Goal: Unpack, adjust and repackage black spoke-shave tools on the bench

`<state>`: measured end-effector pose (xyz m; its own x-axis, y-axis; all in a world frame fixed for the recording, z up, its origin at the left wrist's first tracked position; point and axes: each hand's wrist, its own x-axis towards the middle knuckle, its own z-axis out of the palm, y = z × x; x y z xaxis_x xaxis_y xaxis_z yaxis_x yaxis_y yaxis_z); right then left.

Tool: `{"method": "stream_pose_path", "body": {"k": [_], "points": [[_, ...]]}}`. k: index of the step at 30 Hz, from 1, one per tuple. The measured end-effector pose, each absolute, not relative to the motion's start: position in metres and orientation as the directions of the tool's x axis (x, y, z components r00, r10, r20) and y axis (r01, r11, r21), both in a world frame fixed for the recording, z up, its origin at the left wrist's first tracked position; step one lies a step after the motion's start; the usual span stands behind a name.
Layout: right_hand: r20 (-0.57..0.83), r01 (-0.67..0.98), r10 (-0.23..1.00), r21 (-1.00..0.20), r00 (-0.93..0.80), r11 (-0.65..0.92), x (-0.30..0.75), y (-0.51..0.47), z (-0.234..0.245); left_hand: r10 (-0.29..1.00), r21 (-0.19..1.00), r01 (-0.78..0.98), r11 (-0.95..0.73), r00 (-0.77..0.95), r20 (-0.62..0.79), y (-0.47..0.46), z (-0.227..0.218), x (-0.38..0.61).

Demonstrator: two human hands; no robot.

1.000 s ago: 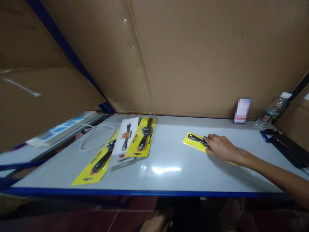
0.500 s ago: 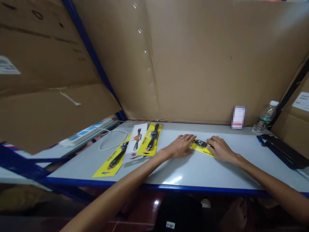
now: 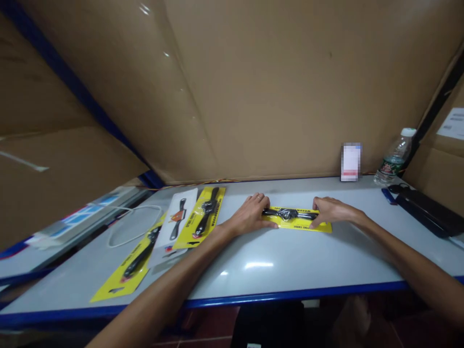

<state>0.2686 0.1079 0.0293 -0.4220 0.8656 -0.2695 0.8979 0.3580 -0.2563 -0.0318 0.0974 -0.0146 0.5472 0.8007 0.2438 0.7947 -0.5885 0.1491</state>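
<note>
A black spokeshave in clear packaging on a yellow card (image 3: 293, 224) lies crosswise on the grey tabletop, its lettering upside down to me. My left hand (image 3: 250, 215) holds the card's left end, thumb along the near edge and fingers over the far side. My right hand (image 3: 332, 211) grips it near the right end between thumb and fingers. Left of my hands lie two more carded spokeshaves, one nearer the back (image 3: 208, 212) and one at the front left (image 3: 136, 263). Between them is a white card (image 3: 177, 215) with a spokeshave picture.
A phone (image 3: 351, 162) with a blurred screen leans on the cardboard wall (image 3: 253, 96). A water bottle (image 3: 395, 157) and a black case (image 3: 427, 210) stand at the right. A white cable (image 3: 134, 208) loops at the left, beside a power strip (image 3: 83, 217). A blue edge (image 3: 290, 295) borders the table.
The view has shifted. My hands are farther apart on the packaged spokeshave, so more of its yellow card shows. The card lies straighter across in front of me.
</note>
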Motion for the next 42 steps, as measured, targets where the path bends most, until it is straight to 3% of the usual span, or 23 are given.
{"method": "stream_pose_path", "body": {"k": [5, 10, 14, 16, 20, 25, 30, 42], "points": [[-0.237, 0.883, 0.878, -0.335, -0.416, 0.328, 0.271, 0.116, 0.026, 0.820, 0.228, 0.792, -0.567, 0.513, 0.254, 0.097, -0.019, -0.037], [-0.079, 0.760, 0.940, -0.613, -0.331, 0.216, 0.272, 0.120, 0.009, 0.834, 0.184, 0.823, -0.537, 0.486, 0.260, 0.087, -0.019, -0.036], [-0.132, 0.404, 0.962, -0.914, -0.240, -0.025, 0.273, 0.120, -0.001, 0.819, 0.080, 0.830, -0.553, 0.523, 0.237, 0.082, -0.020, -0.032], [-0.191, 0.153, 0.949, -0.976, -0.249, -0.156, 0.273, 0.118, -0.003, 0.825, 0.054, 0.840, -0.540, 0.516, 0.230, 0.081, -0.021, -0.030], [-0.233, -0.146, 0.944, -0.951, -0.235, -0.271, 0.273, 0.116, -0.007, 0.825, 0.060, 0.844, -0.533, 0.503, 0.259, 0.081, -0.024, -0.028], [-0.165, -0.305, 0.949, -0.920, -0.267, -0.246, 0.271, 0.117, -0.010, 0.826, 0.140, 0.837, -0.529, 0.470, 0.311, 0.080, -0.027, -0.027], [-0.127, -0.320, 0.949, -0.922, -0.288, -0.220, 0.268, 0.113, -0.005, 0.841, 0.180, 0.852, -0.492, 0.411, 0.352, 0.078, -0.024, -0.025], [-0.200, -0.258, 0.917, -0.920, -0.345, -0.297, 0.259, 0.104, -0.003, 0.867, 0.192, 0.883, -0.428, 0.342, 0.362, 0.074, -0.022, -0.019]]}}
